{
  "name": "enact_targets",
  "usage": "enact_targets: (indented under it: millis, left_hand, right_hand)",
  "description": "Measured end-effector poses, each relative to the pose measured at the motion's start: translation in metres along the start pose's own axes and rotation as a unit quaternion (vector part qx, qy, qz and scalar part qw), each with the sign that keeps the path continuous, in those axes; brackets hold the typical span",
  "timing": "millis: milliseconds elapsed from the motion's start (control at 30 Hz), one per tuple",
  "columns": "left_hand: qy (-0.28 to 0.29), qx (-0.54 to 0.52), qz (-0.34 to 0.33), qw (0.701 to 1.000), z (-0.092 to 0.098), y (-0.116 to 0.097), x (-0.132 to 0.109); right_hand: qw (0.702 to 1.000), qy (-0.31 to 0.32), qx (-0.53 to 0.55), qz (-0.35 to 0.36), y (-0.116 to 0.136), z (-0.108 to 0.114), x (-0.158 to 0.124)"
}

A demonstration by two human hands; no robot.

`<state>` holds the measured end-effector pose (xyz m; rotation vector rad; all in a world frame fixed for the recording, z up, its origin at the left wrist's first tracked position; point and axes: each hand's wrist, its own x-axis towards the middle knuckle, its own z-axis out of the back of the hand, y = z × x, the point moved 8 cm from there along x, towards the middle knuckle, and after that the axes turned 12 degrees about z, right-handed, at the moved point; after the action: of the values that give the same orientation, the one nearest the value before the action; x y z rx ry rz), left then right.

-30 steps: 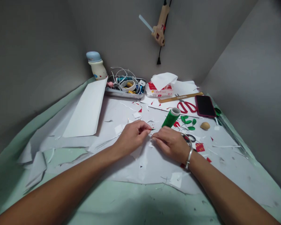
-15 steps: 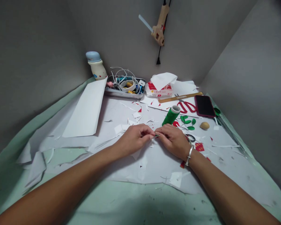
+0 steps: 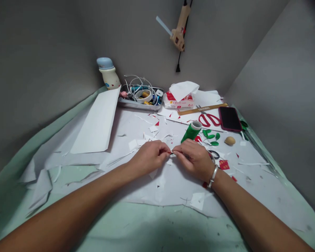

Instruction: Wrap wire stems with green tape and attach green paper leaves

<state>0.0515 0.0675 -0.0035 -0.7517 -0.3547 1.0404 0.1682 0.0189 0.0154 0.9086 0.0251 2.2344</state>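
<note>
- Tiny sliver (image 3: 171,153) is sitting pinched between my left hand (image 3: 148,157) and right hand (image 3: 193,160), too small for me to identify.
- Both hands are clenching it over the white paper (image 3: 157,185), nearly touching each other.
- Green thread spool (image 3: 191,132) is lying just beyond my right hand, beside green paper leaves (image 3: 210,137).

Spool of thread (image 3: 191,132): green, with a white core. Paper leaves (image 3: 210,134): green. Scissors (image 3: 209,120): red handles. Phone (image 3: 229,119): black screen, dark red case. Bottle (image 3: 109,78): cream body with small red marks, pale blue cap. Tissue packet (image 3: 177,101): white with red print. Table cover (image 3: 152,224): pale green.
</note>
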Motion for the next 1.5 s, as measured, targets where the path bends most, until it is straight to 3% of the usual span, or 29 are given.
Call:
enact_targets:
  millis: [233,367,500,667,800,967,1133,1333,1500]
  left_hand:
    - [0.029,-0.084,-0.019,0.996,0.005,-0.012,-0.004]
    - [-0.014,-0.111,0.020,0.994,0.014,-0.006,-0.001]
    - [-0.060,-0.059,0.017,0.996,0.016,-0.002,-0.001]
    - [-0.004,0.034,-0.061,0.998,-0.001,-0.011,-0.006]
    - [0.016,0.008,-0.078,0.997,0.000,-0.017,-0.007]
    - [-0.017,-0.072,-0.028,0.997,0.014,-0.012,-0.003]
    - [-0.069,-0.020,-0.009,0.997,0.017,-0.006,-0.003]
    - [-0.008,0.073,-0.091,0.993,-0.002,-0.016,-0.008]
    - [-0.004,-0.009,-0.098,0.995,0.005,-0.020,-0.009]
  right_hand:
    - [0.999,0.002,0.018,-0.032,-0.012,-0.004,-0.002]
    - [0.999,0.042,0.023,-0.020,-0.006,-0.011,-0.002]
    - [0.999,0.044,0.019,0.002,0.003,-0.009,-0.001]
    - [1.000,0.006,-0.006,-0.005,-0.001,-0.001,0.000]
    - [0.999,-0.020,0.019,-0.035,-0.012,0.001,-0.001]
    - [0.999,0.015,0.023,-0.039,-0.013,-0.007,-0.003]
    - [0.999,0.034,0.021,0.010,0.003,-0.009,-0.002]
    - [1.000,-0.005,-0.006,0.000,0.000,0.002,0.001]
    - [0.999,-0.011,0.018,-0.045,-0.015,-0.001,-0.002]
